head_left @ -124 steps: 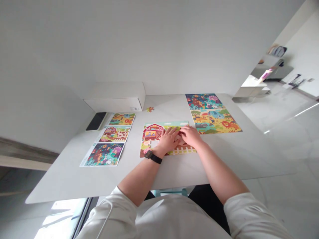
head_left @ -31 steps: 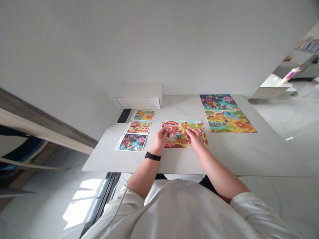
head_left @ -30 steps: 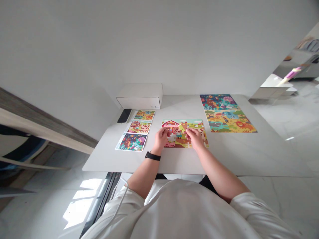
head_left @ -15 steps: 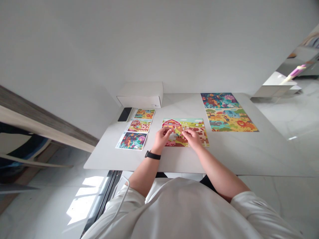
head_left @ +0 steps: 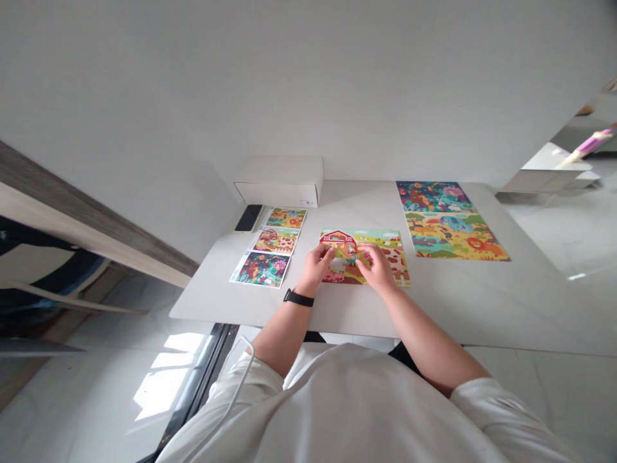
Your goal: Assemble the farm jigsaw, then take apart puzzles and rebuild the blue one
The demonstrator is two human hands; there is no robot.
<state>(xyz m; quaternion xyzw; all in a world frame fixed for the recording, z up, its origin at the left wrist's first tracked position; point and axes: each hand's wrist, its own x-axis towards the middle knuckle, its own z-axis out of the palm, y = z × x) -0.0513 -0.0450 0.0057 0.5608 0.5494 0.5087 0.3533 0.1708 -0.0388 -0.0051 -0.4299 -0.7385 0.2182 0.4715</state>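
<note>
A farm-picture jigsaw puzzle (head_left: 376, 238) lies on the white table, with a red barn, a sheep, a pig and a spotted cow on it. My left hand (head_left: 318, 263) is over its left side, thumb and forefinger pinched together; whatever they hold, if anything, is too small to make out. My right hand (head_left: 376, 267) rests on the middle of the picture beside a small farmer figure (head_left: 351, 255). Its thumb and forefinger are apart and touch the surface. Part of the cow is hidden beneath this hand.
Left of the puzzle lies a sheet with three small pictures (head_left: 272, 240), and behind it a phone (head_left: 249, 218). A white box (head_left: 279, 180) stands against the wall. Two more puzzles, a dark one (head_left: 436, 196) and a savanna one (head_left: 453, 236), lie on the right.
My right thumb and forefinger have spread from a pinch on a yellowish puzzle piece, which no longer shows between them. The farmer figure is now visible. The view has shifted slightly.
</note>
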